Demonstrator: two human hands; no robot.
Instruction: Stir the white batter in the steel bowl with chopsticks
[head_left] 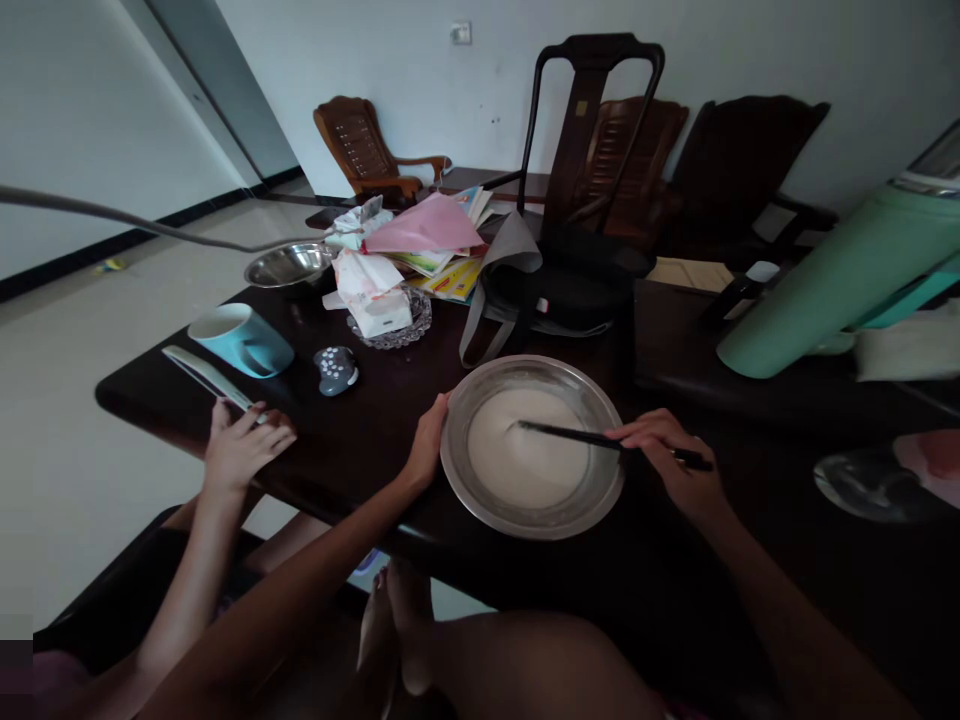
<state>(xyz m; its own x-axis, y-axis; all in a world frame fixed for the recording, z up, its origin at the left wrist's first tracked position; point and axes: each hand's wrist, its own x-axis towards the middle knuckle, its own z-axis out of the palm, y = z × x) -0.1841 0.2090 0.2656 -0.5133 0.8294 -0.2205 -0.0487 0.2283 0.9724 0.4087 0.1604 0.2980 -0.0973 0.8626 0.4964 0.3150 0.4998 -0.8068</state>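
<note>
While the right hand (669,455) pinches black chopsticks (574,433) in the centre-frame bowl (456,470), pale liquid (525,472) could slop out if the left hand (430,440) at its rim, finger spread unclear, slips.

Both hands were bare: left hand (429,440) and right hand (679,465), five-fingered, slim fingers tapering to narrow tips. Small light glint showed near the right knuckles, too blurred to call a ring. Left forearm (322,585) and right forearm (795,620) were uncovered out to the frame edge, slender, narrowing at the wrists. Bare leg (540,655) had a broad, rounded outline. Sliver of reddish cloth (679,711) showed at the bottom edge, mostly lost in shadow.
</note>
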